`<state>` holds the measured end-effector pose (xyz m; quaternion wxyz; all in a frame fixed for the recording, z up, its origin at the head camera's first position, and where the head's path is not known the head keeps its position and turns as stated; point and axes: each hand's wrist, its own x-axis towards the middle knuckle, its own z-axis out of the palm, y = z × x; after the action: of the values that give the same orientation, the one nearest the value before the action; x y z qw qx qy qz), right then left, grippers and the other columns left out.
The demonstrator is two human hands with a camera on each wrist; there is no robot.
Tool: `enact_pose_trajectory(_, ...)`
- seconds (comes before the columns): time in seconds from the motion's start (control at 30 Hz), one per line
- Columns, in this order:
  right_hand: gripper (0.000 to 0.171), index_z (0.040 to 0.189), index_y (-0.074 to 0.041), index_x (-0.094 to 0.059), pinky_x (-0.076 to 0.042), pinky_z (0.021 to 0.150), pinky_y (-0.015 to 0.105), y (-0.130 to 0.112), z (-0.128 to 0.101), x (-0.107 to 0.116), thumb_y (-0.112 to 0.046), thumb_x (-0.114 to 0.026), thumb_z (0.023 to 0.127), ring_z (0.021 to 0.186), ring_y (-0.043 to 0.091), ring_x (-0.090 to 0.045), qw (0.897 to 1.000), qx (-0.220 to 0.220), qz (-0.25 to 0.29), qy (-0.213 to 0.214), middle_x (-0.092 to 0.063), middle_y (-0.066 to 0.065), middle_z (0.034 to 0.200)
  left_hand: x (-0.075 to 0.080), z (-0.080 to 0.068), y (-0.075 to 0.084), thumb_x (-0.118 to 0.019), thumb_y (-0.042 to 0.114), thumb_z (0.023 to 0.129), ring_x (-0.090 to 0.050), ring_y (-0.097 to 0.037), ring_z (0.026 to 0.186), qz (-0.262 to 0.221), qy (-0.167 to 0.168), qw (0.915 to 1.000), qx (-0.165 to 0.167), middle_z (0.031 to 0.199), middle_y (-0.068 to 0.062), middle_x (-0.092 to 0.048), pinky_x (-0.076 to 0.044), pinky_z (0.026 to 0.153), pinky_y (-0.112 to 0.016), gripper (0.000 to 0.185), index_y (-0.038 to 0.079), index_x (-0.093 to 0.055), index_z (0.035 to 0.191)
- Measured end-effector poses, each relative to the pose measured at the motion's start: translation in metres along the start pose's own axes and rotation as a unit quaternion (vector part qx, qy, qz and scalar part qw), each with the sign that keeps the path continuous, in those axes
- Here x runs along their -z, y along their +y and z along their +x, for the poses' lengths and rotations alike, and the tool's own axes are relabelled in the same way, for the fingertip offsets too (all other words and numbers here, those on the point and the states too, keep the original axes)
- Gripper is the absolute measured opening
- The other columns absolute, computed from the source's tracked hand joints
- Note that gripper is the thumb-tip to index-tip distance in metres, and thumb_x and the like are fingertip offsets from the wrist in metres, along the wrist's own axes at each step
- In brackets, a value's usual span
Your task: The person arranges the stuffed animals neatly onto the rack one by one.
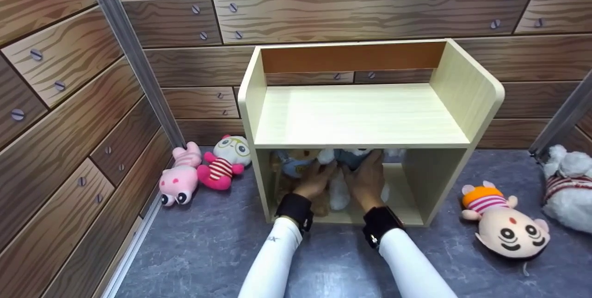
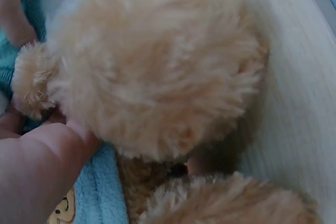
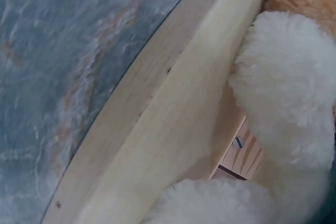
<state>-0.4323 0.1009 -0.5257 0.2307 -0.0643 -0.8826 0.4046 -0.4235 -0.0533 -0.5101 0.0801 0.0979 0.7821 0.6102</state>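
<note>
Both hands reach into the lower compartment of a pale wooden shelf unit [image 1: 363,115]. Between them is a white plush toy [image 1: 339,194] in a teal garment, its head largely hidden under the shelf board. My left hand [image 1: 317,181] grips its left side; in the left wrist view this hand's fingers are partly covered by a plush paw. My right hand [image 1: 367,180] holds the toy's right side. Left of it sits a brown teddy bear [image 1: 296,164] in light blue clothing, close against my left hand. In the right wrist view, the white plush limbs [image 3: 286,82] hang by the shelf's bottom board.
A pink plush toy [image 1: 178,180] and a panda plush [image 1: 224,161] lie left of the unit. On the right are a plush doll with an orange top [image 1: 506,224] and a white fluffy toy [image 1: 571,191]. Wood-patterned walls [image 1: 360,15] stand behind and at the side.
</note>
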Motion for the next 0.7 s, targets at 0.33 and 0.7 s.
enact_pose_trajectory(0.33, 0.091, 0.137, -0.001, -0.016, -0.045, 0.078, 0.056, -0.002, 0.000, -0.003, -0.041, -0.072, 0.078, 0.108, 0.044, -0.049, 0.999, -0.003, -0.053, 0.000, -0.031, 0.027, 0.134, 0.005, 0.000, -0.004, -0.057, 0.014, 0.093, -0.060, -0.039, 0.086, 0.005, 0.004, 0.9990, -0.045, 0.100, -0.020, -0.061, -0.048, 0.063, -0.029, 0.018, 0.002, -0.060, 0.107)
enact_pose_trajectory(0.7, 0.100, 0.139, 0.004, -0.012, -0.044, 0.084, 0.057, 0.004, -0.005, -0.015, -0.043, -0.073, 0.077, 0.109, 0.048, -0.045, 0.999, 0.013, -0.035, -0.004, -0.028, 0.032, 0.134, 0.009, -0.032, 0.004, -0.066, 0.013, 0.082, -0.062, -0.023, 0.079, 0.271, 0.054, 0.9516, -0.136, 0.087, -0.008, -0.067, -0.050, 0.065, -0.029, 0.011, 0.006, -0.071, 0.089)
